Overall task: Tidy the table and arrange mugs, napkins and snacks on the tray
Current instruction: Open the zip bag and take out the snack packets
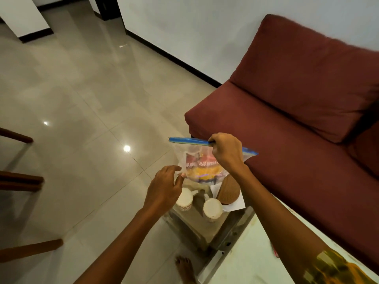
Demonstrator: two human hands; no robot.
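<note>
A clear, crinkled plastic zip bag (202, 165) with a blue seal strip hangs above the tray (205, 218), holding glossy red-and-yellow snack packets. The right hand (226, 152) pinches the strip from above, wrist bent down — the left hand (164, 187), at 8 o'clock, fingers loosely spread, touches the bag's lower corner. Below sit two round pale mugs (212, 208) and a woven domed basket (228, 191) on white napkins (235, 204) — a maroon sofa (297, 111) at 2 o'clock

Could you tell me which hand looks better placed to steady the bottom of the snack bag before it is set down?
Probably the left hand. Its fingers are already at the lower corner of the snack bag, while the right hand is busy pinching the blue zip strip on top.
</note>
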